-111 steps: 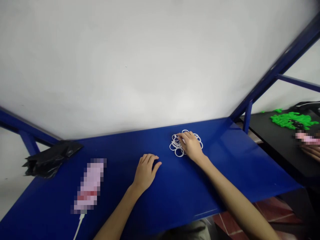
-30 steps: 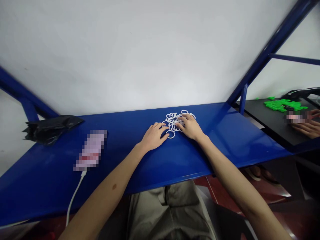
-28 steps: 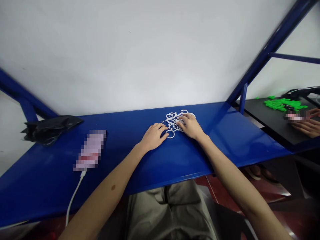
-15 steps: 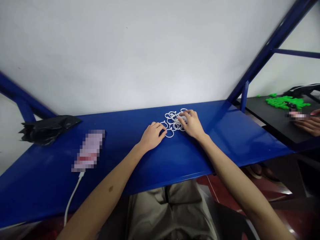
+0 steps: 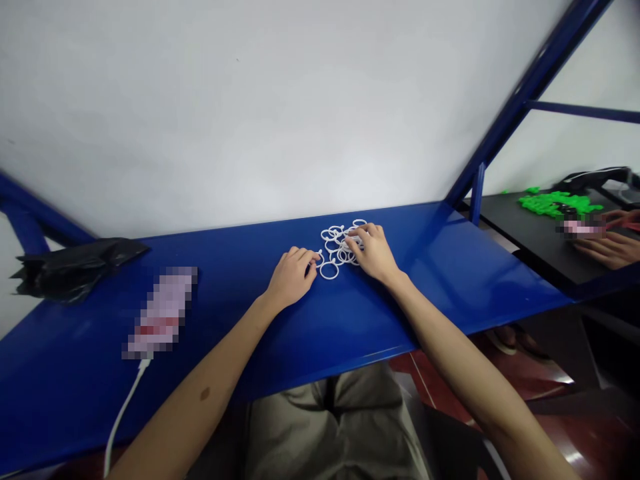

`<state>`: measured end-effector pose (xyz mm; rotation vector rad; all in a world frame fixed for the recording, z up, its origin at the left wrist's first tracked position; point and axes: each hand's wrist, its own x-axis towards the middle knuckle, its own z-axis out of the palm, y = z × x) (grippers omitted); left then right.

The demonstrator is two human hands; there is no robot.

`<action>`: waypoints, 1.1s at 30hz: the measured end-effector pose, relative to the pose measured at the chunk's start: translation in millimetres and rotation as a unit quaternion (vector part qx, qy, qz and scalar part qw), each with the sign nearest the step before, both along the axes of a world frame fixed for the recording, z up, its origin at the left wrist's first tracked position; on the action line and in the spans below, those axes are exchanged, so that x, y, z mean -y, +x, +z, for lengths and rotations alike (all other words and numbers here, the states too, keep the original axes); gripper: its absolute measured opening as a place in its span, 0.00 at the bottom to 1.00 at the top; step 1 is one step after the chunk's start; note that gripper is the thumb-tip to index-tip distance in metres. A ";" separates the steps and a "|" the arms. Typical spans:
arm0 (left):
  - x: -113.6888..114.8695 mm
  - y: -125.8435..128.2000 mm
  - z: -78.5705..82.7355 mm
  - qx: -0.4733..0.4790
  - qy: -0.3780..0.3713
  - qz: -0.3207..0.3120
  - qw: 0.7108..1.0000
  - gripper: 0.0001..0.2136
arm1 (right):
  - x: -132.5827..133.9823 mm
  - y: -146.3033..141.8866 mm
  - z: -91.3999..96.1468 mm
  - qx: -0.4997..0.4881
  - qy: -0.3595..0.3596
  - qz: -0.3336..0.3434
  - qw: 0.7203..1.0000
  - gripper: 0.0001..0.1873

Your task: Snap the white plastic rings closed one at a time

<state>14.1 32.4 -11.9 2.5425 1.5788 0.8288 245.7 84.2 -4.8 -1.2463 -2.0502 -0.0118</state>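
Observation:
A loose heap of white plastic rings point(image 5: 339, 244) lies on the blue table point(image 5: 450, 280), a little right of its middle. My left hand point(image 5: 291, 277) rests at the heap's left edge with its fingers curled, the tips pinched on a white ring. From the right, my right hand point(image 5: 374, 252) reaches over the heap, fingers stretched out and lying on the rings, holding nothing that I can see. One single ring point(image 5: 329, 271) lies flat between the two hands.
A crumpled black bag point(image 5: 70, 268) lies at the table's far left. A phone point(image 5: 160, 312) with a white cable point(image 5: 121, 417) lies left of my arm. A blue frame post point(image 5: 525, 93) divides off a black table with green pieces point(image 5: 553, 202) and another person's hands point(image 5: 607, 247).
My left hand slid from the bare table to the heap's left edge and curled its fingers on a ring. My right hand stayed on the rings. The camera view shifted down and left.

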 end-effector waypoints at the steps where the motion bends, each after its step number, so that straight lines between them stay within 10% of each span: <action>1: 0.8 0.0 0.5 -0.009 0.006 -0.003 1.000 0.11 | 0.2 -0.2 0.3 0.001 -0.001 0.002 1.000 0.13; 9: 7.8 2.1 2.9 -0.043 0.011 -0.096 0.994 0.11 | 2.1 -1.5 3.4 0.017 0.005 0.010 1.000 0.12; 33: -2.5 -2.7 -6.7 -0.045 0.025 -0.041 0.998 0.10 | 7.5 -3.6 6.4 0.042 -0.041 0.013 0.998 0.08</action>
